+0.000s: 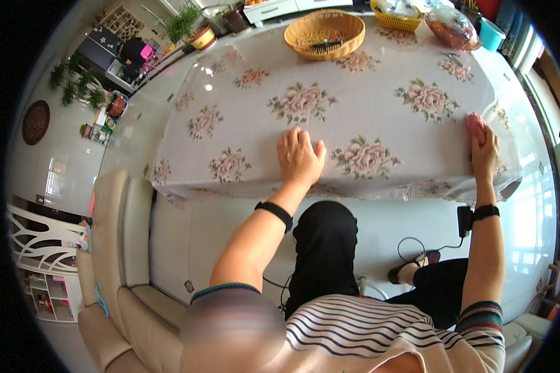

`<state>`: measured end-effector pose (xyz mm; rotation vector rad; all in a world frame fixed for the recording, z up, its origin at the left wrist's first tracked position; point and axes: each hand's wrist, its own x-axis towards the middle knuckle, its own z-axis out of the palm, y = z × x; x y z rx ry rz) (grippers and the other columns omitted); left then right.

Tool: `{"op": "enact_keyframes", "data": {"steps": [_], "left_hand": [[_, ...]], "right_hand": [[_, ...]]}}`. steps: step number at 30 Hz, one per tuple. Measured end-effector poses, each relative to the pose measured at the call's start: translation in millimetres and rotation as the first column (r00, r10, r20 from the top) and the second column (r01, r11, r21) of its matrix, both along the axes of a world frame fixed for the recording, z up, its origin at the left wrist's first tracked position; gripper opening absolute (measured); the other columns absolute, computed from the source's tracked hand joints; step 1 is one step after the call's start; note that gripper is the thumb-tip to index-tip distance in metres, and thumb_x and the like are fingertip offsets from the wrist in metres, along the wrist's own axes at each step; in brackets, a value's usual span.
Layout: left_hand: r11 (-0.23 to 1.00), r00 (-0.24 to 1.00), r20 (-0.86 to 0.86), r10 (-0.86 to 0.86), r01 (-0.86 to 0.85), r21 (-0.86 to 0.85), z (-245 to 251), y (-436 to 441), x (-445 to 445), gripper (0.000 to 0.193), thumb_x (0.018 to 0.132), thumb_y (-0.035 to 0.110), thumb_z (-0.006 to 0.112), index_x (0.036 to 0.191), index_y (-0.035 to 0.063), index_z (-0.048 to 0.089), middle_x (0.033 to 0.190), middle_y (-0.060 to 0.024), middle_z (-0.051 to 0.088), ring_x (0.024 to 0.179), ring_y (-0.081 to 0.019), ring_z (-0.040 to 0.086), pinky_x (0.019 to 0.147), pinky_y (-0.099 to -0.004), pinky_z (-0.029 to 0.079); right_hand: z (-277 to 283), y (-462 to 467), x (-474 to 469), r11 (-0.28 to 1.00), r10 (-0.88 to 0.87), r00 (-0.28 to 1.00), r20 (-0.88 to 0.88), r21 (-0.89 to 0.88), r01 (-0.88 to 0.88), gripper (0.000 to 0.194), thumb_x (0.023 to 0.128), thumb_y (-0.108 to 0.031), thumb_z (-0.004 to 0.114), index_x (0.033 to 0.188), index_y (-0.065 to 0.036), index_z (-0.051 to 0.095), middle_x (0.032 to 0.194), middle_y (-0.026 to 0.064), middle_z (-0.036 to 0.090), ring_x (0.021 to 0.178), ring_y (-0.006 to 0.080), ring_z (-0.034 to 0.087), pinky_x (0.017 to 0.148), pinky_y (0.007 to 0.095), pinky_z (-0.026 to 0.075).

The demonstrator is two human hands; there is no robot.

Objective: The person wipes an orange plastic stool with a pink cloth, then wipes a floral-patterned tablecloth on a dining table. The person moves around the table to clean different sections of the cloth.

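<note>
A table draped with a grey floral tablecloth (261, 116) stands before me, and a shiny clear layer seems to cover it. My left hand (301, 157) rests palm down near the front edge, its fingers slightly bent and the thumb apart. Nothing shows in it, though the palm is hidden. At the right end of the table, my right hand (486, 154) grips a bunched pink cloth (476, 127) against the tablecloth. Part of that cloth is covered by the fingers.
At the far edge are a woven basket (324, 21) holding small pieces and a dark object, a yellow plastic basket (399, 21), and a filled clear bag (452, 29). A beige sofa (137, 224) flanks the left. Cables (410, 240) hang near my legs. Another person (133, 51) is far left.
</note>
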<state>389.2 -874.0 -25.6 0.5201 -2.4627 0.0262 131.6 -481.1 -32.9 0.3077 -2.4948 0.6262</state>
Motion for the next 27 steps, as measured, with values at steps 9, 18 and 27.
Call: {"op": "enact_keyframes", "data": {"steps": [9,18,27], "left_hand": [[0.997,1.000,-0.011,0.004,-0.004,0.076,-3,-1,-2,0.033,0.083,0.032,0.065,0.098,0.0024,0.058,0.116,-0.0155,0.058,0.112,-0.0356,0.053,0.099,-0.0494,0.039],[0.997,0.998,0.056,0.006,-0.010,0.075,-5,-5,-1,0.037,0.087,0.033,0.064,0.109,0.0039,0.059,0.126,-0.0148,0.057,0.120,-0.0358,0.051,0.101,-0.0489,0.038],[0.997,0.995,0.098,-0.022,0.015,0.069,-6,-9,1,0.039,0.090,0.032,0.062,0.113,0.0022,0.056,0.126,-0.0158,0.055,0.120,-0.0372,0.049,0.101,-0.0493,0.038]], "right_hand": [[3,-3,6,1.000,-0.013,1.000,-0.015,-0.006,0.013,0.042,0.089,-0.032,0.062,0.129,-0.021,0.057,0.124,0.0099,0.061,0.110,0.0345,0.060,0.090,0.0454,0.051],[31,-126,80,0.842,0.499,0.862,0.091,-0.284,-0.458,0.018,0.087,-0.010,0.057,0.102,-0.011,0.065,0.091,0.0138,0.065,0.092,0.0322,0.061,0.079,0.0446,0.049],[3,-105,59,0.617,0.786,0.614,-0.069,0.027,-0.787,0.022,0.082,-0.013,0.065,0.104,-0.016,0.068,0.100,0.0011,0.068,0.100,0.0205,0.062,0.088,0.0358,0.051]]}}
